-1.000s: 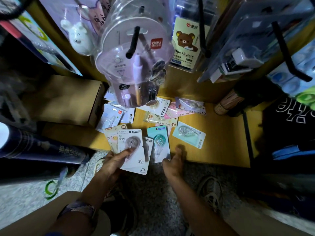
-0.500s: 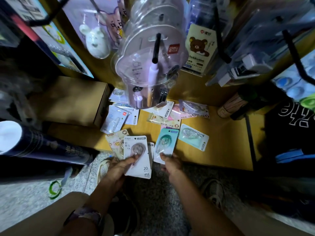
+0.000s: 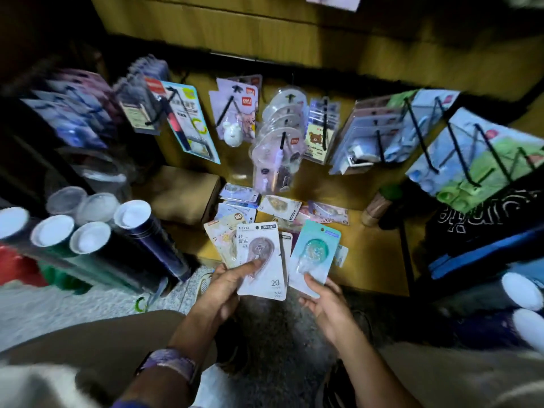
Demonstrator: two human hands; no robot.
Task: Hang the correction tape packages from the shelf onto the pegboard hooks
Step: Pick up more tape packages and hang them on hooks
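Note:
My left hand (image 3: 226,285) grips a fanned stack of correction tape packages, with a white one (image 3: 262,262) on top and a yellowish one (image 3: 219,240) behind it. A teal correction tape package (image 3: 313,254) is pinched at its lower edge by my right hand (image 3: 325,303) and lifted off the shelf. More packages (image 3: 279,206) lie loose on the wooden shelf (image 3: 371,260) behind. Above them, black pegboard hooks (image 3: 282,139) carry clear blister packs and other stationery.
A brown cardboard box (image 3: 182,192) sits on the shelf at the left. Rolled tubes with white caps (image 3: 88,237) stand lower left. Long hooks with green and blue packs (image 3: 471,160) jut out at the right. A dark bag (image 3: 482,219) lies beside the shelf.
My right hand has picked the teal package up off the shelf. My head has tilted up and back, so the pegboard hooks now show in full above the shelf.

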